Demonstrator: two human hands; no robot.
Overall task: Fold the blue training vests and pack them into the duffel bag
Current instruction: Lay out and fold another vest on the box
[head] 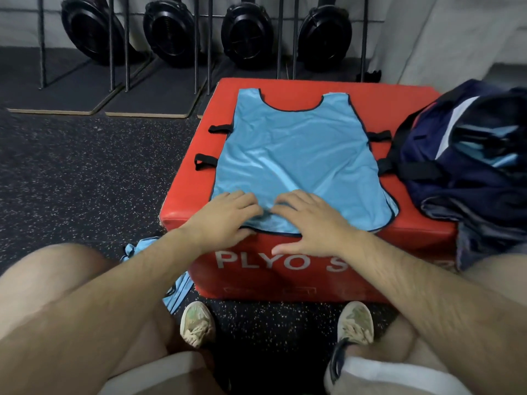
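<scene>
one vest [299,155] is lying flat on the box [413,109], not yet folded.
at left, more blue cloth [178,289] is waiting on the floor [85,181]; left hand [225,216] and right hand [310,223] are pressing the flat vest's near hem, fingers spread, gripping nothing; the bag [456,183] at right is already holding some blue.

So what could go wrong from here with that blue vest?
The vest is bunched between the left hand and right hand, so creases may get folded in. Its near hem reaches the red box front edge and might slip off. Other vests lie on the floor by the left shoe, easily stepped on.
</scene>
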